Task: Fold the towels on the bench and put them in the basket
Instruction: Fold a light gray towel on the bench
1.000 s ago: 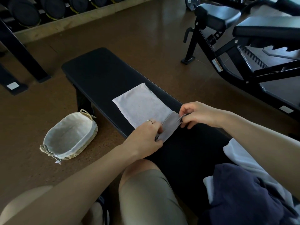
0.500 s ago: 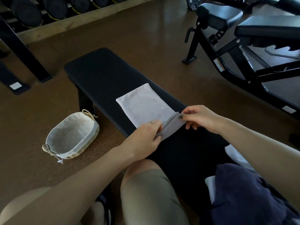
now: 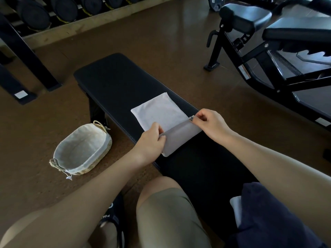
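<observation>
The grey towel (image 3: 161, 113) lies on the black surface (image 3: 116, 77), long axis running near to far. Its near edge is pinched by the left hand (image 3: 152, 140) and right hand (image 3: 209, 124); the unfolded part lies beyond the fingers (image 3: 196, 119).

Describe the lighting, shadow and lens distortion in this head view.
Head view: dim, soft light; the grey towel is the brightest surface, its lifted flap shaded. The black bench shows little detail. Wide-angle bending curves the dumbbell rack at top left. Both hands look sharp.

"FOU" on black slipper (image 3: 112, 214)
</observation>
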Tool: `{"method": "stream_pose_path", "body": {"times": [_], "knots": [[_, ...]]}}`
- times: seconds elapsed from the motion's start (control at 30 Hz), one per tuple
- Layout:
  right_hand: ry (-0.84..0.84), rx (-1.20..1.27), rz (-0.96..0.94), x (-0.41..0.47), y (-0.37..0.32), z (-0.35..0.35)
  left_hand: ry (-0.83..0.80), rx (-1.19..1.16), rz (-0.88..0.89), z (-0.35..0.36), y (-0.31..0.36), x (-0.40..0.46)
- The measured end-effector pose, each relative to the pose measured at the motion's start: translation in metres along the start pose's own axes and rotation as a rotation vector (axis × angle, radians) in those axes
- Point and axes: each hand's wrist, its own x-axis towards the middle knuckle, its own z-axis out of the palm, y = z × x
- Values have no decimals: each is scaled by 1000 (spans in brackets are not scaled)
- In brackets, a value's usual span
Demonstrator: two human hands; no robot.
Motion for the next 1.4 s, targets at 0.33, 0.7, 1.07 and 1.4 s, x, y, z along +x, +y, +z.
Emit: {"method": "stream_pose_path", "body": {"times": [0.33, 0.7, 1.07, 1.4], "knots": [[81, -78, -101, 7, -9, 14, -9, -88, -57, -8, -8, 6], [157, -166, -137, 4, 2, 26, 43, -54, -28, 1, -9, 6], [95, -521, -211, 4, 6, 23, 36, 211, 49, 13, -17, 5], [1, -578, -67, 16, -8, 23, 203, 710, 254, 11, -5, 1]]}}
